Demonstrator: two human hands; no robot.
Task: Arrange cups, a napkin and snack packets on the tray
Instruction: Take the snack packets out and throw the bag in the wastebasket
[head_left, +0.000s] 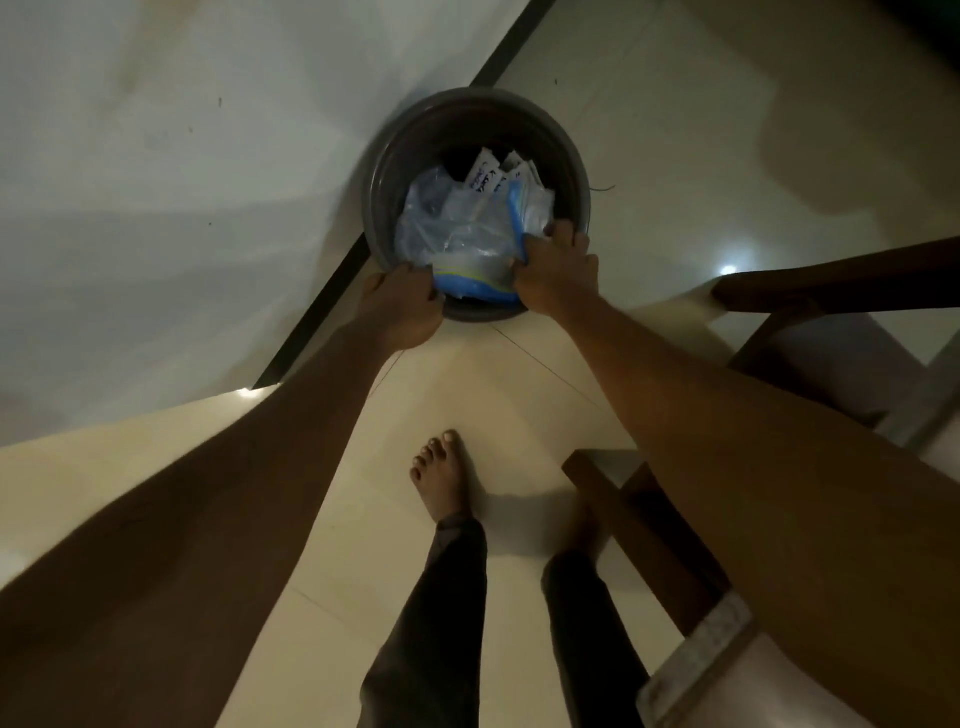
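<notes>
A round grey bin (387, 171) stands on the floor against the wall. It holds crumpled clear plastic wrapping (457, 223) and white printed packets (493, 174). A clear bag with a blue edge (470, 278) lies over the near rim. My left hand (402, 306) grips the bag's left side at the near rim. My right hand (558, 267) grips its right side, fingers curled over the blue edge. No tray, cups or napkin are in view.
A white wall with a dark skirting strip (311, 317) runs behind the bin. Dark wooden furniture (831, 286) stands at the right, and a wooden piece (639, 525) lies close to my right leg. My bare feet (444, 473) stand on cream floor tiles.
</notes>
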